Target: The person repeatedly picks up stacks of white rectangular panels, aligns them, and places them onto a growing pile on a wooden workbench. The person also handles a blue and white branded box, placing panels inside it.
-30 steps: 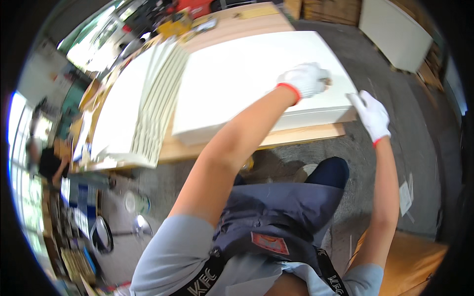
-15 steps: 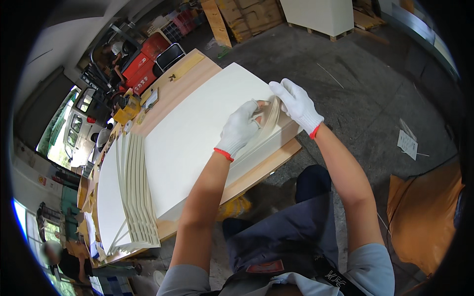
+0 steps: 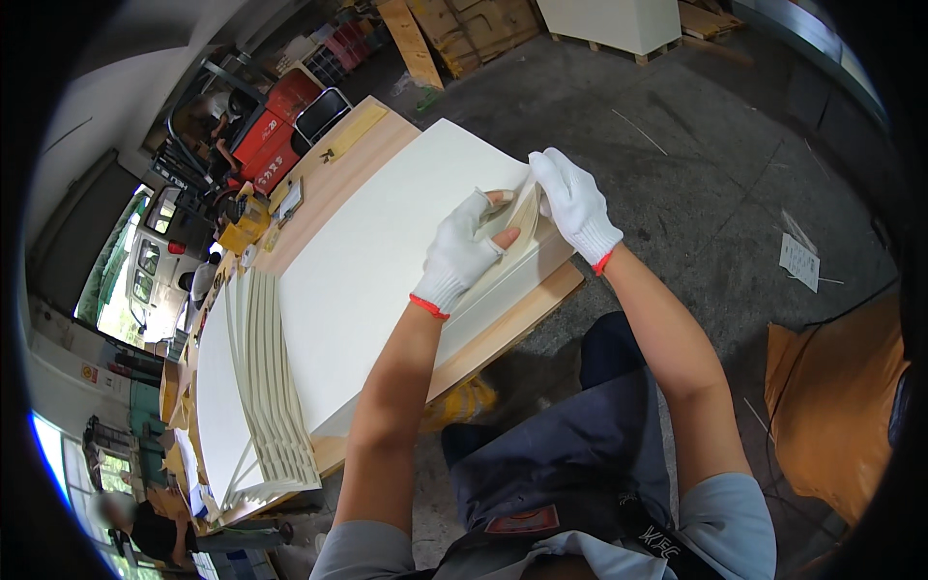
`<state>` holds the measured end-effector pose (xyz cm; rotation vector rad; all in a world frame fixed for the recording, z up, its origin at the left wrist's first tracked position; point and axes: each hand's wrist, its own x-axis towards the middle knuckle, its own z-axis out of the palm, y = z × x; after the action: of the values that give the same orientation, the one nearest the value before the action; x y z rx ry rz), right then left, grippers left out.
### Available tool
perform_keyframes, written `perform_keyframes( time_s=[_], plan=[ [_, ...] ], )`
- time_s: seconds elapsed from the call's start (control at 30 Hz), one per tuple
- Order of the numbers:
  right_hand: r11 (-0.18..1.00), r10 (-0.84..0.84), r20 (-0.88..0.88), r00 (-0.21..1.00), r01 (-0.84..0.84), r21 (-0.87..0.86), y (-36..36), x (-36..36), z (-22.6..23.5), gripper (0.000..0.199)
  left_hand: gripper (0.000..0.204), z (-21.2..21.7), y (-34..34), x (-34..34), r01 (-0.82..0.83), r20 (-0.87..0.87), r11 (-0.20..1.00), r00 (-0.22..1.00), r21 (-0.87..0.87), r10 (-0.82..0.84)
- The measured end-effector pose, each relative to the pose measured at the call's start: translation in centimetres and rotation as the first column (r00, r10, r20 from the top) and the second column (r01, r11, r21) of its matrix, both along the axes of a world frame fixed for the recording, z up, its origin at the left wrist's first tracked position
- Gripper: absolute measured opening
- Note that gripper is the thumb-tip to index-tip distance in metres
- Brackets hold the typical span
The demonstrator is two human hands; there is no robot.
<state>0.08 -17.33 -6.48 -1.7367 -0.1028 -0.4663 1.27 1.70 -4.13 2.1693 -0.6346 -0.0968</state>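
Observation:
A thick stack of white paper sheets lies on a light wooden table. At its far right corner, several sheet edges are lifted and bowed in a fan. My right hand, in a white knit glove with a red cuff, is closed around the outer side of that lifted corner. My left hand wears a similar glove with the tips of the thumb and forefinger bare. Its thumb and forefinger are spread beside the bowed edges, with the thumb touching them. The remaining left fingers are partly hidden.
Long cream strips lie across the stack's left end. Beyond them, the table carries a yellow box and a clipboard. A red forklift with a person stands behind. An orange-covered bulk is at right; another person stands lower left.
My left thumb and forefinger have spread wider apart at the lifted edges. My right hand stays at the corner, and the whole view has shifted slightly.

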Motion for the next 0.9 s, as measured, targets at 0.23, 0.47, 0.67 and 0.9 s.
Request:
perform_keyframes(
  time_s=[0.23, 0.47, 0.67, 0.9],
  plan=[
    [0.999, -0.011, -0.029, 1.0, 0.01, -0.043, 0.2, -0.4, 0.5, 0.051, 0.037, -0.3, -0.1, -0.8, -0.018, 0.123, 0.987, 0.992, -0.157, 0.038],
    [0.997, -0.044, 0.007, 0.999, 0.044, -0.06, 0.2, -0.1, -0.2, 0.05, 0.043, 0.5, -0.3, -1.1, -0.057, 0.096, 0.989, 0.994, 0.139, 0.043],
    [1.0, -0.031, -0.027, 0.999, 0.031, 0.001, 0.4, -0.5, 0.2, 0.049, 0.046, 0.0, -0.2, -0.9, -0.042, 0.094, 0.997, 0.995, 0.058, 0.036],
    [0.999, -0.04, -0.031, 0.999, 0.039, -0.028, 0.5, -0.2, -0.2, 0.051, 0.032, -0.6, 0.1, -0.7, -0.083, 0.284, 0.996, 0.956, 0.02, 0.074]
  ],
)
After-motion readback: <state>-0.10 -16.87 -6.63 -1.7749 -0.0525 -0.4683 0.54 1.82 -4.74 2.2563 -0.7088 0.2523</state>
